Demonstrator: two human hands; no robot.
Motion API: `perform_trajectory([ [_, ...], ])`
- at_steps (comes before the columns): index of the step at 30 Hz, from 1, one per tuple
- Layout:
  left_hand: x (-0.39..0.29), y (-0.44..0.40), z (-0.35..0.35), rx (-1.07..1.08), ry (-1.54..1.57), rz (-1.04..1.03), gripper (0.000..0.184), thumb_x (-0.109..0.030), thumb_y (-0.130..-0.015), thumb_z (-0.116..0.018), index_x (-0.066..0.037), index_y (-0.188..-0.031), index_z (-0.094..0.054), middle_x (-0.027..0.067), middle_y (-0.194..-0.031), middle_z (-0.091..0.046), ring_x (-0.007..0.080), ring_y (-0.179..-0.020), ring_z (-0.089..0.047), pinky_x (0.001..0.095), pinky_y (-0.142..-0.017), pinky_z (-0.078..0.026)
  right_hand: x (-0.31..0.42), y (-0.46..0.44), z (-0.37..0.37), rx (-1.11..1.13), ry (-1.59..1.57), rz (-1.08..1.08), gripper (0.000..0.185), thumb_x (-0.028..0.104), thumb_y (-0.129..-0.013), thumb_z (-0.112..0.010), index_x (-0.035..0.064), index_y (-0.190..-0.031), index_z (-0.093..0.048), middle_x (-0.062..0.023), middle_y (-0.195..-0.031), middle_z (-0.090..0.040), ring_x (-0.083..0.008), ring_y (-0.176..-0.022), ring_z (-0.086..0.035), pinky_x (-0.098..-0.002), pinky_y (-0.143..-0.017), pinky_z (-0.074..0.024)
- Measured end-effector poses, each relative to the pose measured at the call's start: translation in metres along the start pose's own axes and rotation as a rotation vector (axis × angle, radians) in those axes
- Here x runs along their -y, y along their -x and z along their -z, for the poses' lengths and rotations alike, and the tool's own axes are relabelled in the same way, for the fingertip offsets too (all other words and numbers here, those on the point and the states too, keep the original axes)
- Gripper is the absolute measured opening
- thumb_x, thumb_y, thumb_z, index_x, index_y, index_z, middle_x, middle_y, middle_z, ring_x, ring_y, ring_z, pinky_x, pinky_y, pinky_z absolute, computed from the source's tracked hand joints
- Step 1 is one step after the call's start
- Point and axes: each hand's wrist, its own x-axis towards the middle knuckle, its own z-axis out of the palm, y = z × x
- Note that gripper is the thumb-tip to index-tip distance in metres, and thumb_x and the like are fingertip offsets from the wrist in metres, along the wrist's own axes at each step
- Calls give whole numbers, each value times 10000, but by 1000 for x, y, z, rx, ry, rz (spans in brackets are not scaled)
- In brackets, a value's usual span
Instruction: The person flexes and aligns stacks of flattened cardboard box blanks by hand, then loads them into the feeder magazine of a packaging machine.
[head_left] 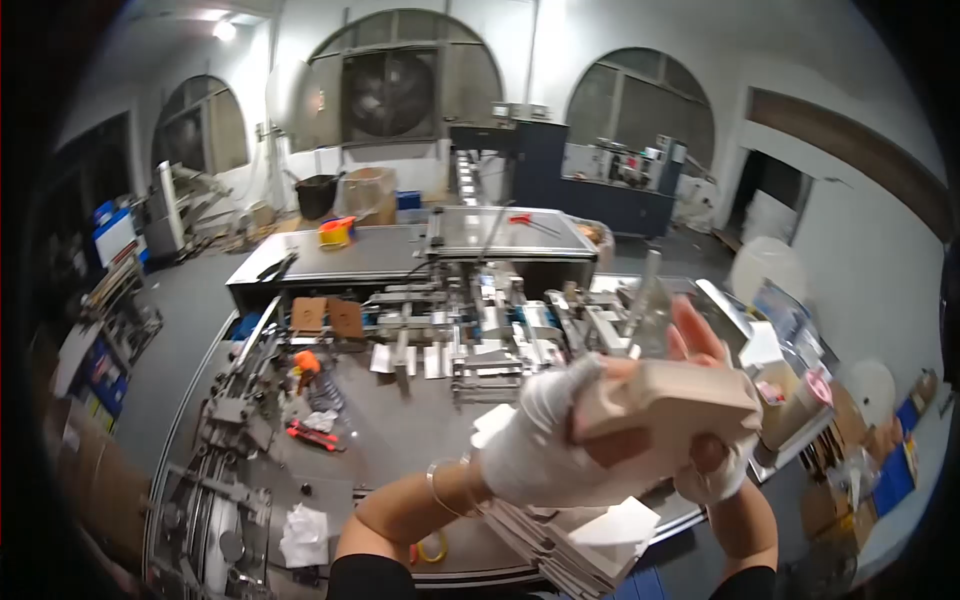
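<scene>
Both hands wear white gloves or wraps that leave fingertips bare. Between them, raised above the right side of the worktable, is a thick pale block with notched edges, which looks like a stack of card blanks. My left hand is closed around its left end. My right hand grips the right end, thumb in front and fingers rising behind the block. Below the hands, a fanned pile of flat white card pieces lies at the table's front edge.
A machine with metal rails crosses the worktable. On the left are a red-and-black cutter, crumpled white paper and brown card pieces. A pink-ended roll stands at the right. An orange-yellow tape roll sits further back.
</scene>
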Motion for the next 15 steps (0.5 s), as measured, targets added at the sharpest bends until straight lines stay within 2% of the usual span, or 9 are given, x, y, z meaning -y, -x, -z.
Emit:
perform_trajectory([
  [1,-2,4,-4,-37,-112,-23,474,-31,-747,-689,-48,-1179,-493,83,-997,-611,124,-914,-571,246,-787,-462,0,6,-2,35,62,11,592,400,-811,-626,-4,-1212,-463,-277,-1316,-378,-345,-1202,-412,-452,-1009,-310],
  [3,-6,8,-11,51,85,301,521,5,-798,-603,-5,-1279,-402,120,-1171,-536,147,-1004,-551,295,-836,-472,7,23,-34,-254,-51,-167,540,342,-853,-593,-41,-1191,-421,-297,-1248,-438,-339,-1140,-479,-441,-976,-363],
  [4,18,16,-18,2,-92,-47,563,61,-758,-590,11,-1284,-394,160,-1229,-506,190,-1047,-555,299,-853,-466,-17,39,-29,-241,183,-21,495,278,-860,-595,-68,-1156,-402,-300,-1249,-430,-323,-1109,-506,-421,-931,-414],
  [5,18,12,-26,-64,-424,-432,641,95,-705,-596,13,-1300,-372,193,-1284,-462,254,-1111,-535,305,-884,-450,-15,28,-46,-417,-124,-94,468,207,-840,-618,-79,-1143,-405,-267,-1201,-474,-304,-1054,-537,-410,-917,-426],
  [9,13,8,-17,-128,-256,-198,697,73,-660,-637,4,-1299,-367,217,-1310,-428,301,-1180,-476,321,-934,-417,-15,16,-42,-266,394,-91,480,198,-829,-579,-36,-1205,-393,-192,-1197,-475,-257,-1063,-517,-394,-947,-408],
  [10,10,2,-17,-178,-191,-237,564,-29,-762,-621,-30,-1265,-366,183,-1236,-507,337,-1087,-532,358,-881,-445,-17,12,-38,-196,154,-74,490,211,-850,-540,-25,-1241,-363,-178,-1243,-436,-257,-1115,-468,-395,-980,-364],
  [13,17,-7,-6,-341,-367,-336,536,-33,-760,-635,-37,-1231,-379,163,-1120,-569,351,-905,-591,377,-762,-478,-40,11,-29,60,-603,-17,523,250,-915,-421,6,-1352,-273,-134,-1382,-322,-255,-1270,-323,-395,-1080,-232],
  [14,29,-7,3,-393,-429,-449,604,-9,-742,-649,-55,-1271,-361,156,-1119,-563,305,-925,-593,339,-784,-476,-62,38,-32,-482,-534,-297,494,295,-930,-375,43,-1349,-297,-150,-1413,-260,-268,-1233,-378,-424,-1040,-299],
  [15,41,-7,13,-432,-489,-569,674,15,-725,-663,-73,-1311,-343,149,-1118,-556,259,-944,-596,300,-807,-473,-52,15,-57,-447,-584,-294,494,295,-930,-375,43,-1349,-297,-150,-1413,-260,-268,-1233,-378,-424,-1040,-299],
])
